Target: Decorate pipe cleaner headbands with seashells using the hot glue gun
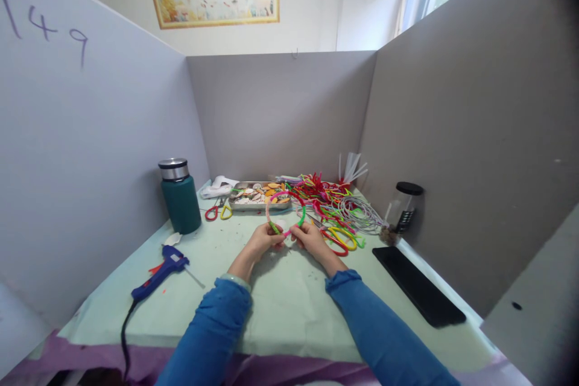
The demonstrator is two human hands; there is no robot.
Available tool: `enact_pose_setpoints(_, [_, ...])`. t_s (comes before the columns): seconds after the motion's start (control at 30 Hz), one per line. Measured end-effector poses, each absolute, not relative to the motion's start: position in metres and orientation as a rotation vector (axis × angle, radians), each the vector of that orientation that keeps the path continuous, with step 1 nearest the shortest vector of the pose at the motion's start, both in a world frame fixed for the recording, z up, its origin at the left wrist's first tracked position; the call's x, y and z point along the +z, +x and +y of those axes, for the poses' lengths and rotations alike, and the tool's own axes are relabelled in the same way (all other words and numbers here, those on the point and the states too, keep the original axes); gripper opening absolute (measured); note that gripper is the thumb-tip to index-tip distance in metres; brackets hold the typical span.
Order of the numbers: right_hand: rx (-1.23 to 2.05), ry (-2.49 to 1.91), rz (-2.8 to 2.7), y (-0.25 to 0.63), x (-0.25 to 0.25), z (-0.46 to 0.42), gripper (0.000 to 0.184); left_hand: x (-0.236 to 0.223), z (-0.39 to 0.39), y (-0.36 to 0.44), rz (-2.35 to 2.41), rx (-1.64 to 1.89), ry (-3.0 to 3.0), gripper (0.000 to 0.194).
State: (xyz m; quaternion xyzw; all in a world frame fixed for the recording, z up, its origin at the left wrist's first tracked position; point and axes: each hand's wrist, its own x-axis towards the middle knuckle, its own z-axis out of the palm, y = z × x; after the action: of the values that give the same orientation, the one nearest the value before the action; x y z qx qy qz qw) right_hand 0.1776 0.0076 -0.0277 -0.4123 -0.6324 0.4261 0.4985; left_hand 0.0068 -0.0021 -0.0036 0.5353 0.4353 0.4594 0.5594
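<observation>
Coloured ring [268, 211] stands tilted up between your two hands, over the middle of the pale table cover [289, 313] and in front of the metal tray [260, 207]. Your left hand [263, 239] pinches its lower left edge between thumb and fingers, with no gap visible; your right hand [313, 240] grips just beside it at the lower right, fingers drawn in close. Exactly which fingertips press underneath, you cannot tell from this view.

The step looks like steadying or pressing that lower stretch, so match the pressure of both thumbs; uneven force would probably pull the circle oval. Pinch lightly, since the covering looks soft and could flatten.

Your ring is a slim hoop in bands of pink, peach, red and green, apparently fuzzy. Behind it the tray holds flat, rounded pieces [274, 187], white and orange. To the right lies a tangle of bright, bendy sticks [319, 187], fluffy-looking, with smooth grey cord [362, 214] looped beside it. Nearer you rest scissors [342, 238] with rounded red and yellow handles.
</observation>
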Motion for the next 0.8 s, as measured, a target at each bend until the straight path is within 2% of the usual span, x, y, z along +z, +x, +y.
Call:
enact_pose_setpoints(0.43, [0.989, -1.020, -1.593, 0.1770, -0.0318, 0.0102, 0.032, -0.0054, -0.0009, 0.0077, 1.070, 1.078, 1.188, 0.035])
enact_pose_setpoints(0.8, [1.016, -1.002, -1.604, 0.1782, -0.0298, 0.0082, 0.033, -0.0104, 0.0014, 0.0053, 1.019, 1.080, 1.228, 0.040])
